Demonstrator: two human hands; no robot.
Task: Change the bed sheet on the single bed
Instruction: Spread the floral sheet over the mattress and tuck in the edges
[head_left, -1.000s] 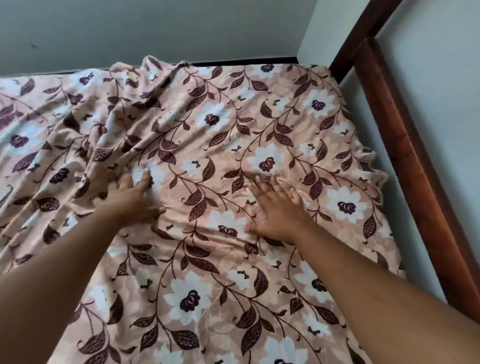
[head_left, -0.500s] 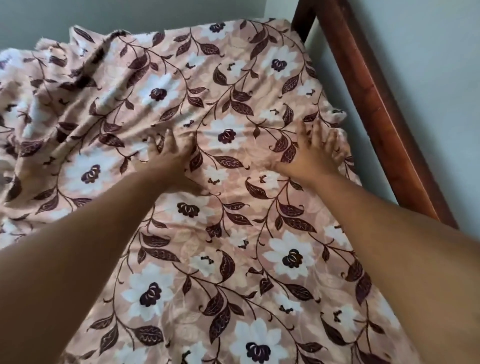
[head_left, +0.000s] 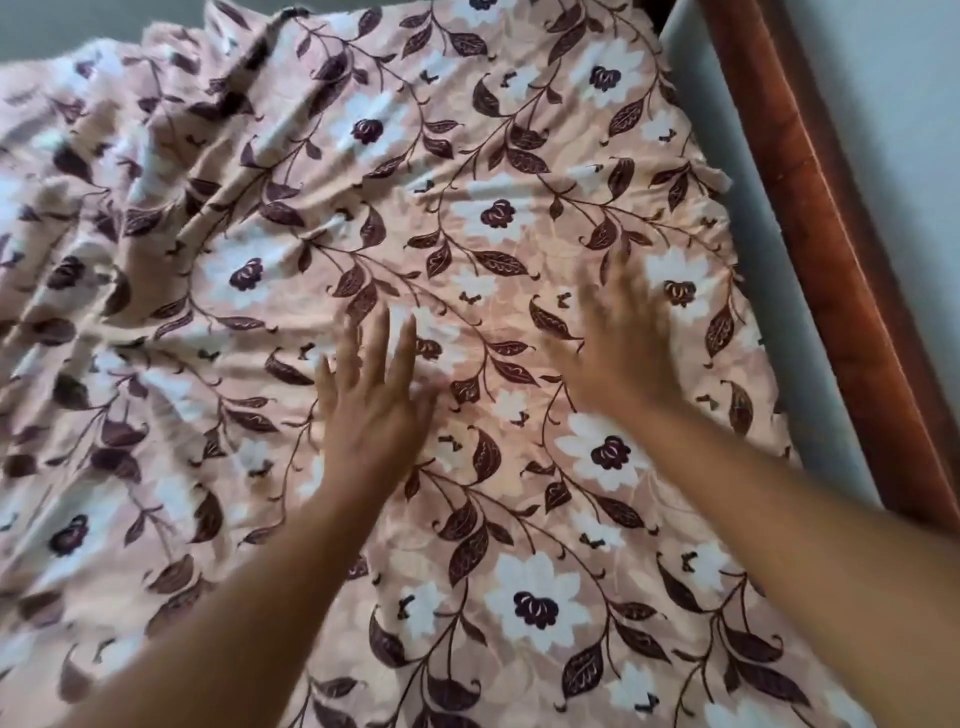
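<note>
A peach bed sheet (head_left: 483, 218) with white flowers and dark brown leaves covers the bed. Its left part lies in deep wrinkles; the right part is flatter. My left hand (head_left: 371, 400) lies flat on the sheet near the middle, fingers straight and spread. My right hand (head_left: 626, 343) is blurred with motion, fingers stretched out over the sheet nearer the right edge. Neither hand holds any cloth. The sheet's right edge is ruffled, with a strip of pale mattress (head_left: 789, 322) showing beside it.
A reddish-brown wooden bed rail (head_left: 826, 249) runs along the right side, against a pale wall (head_left: 904, 104). Another grey wall strip (head_left: 78, 21) shows past the far left edge of the bed.
Both hands have slid across the sheet, fingers staying straight. The view has shifted, so the wooden rail sits farther right. The right hand is now blurred with motion.
</note>
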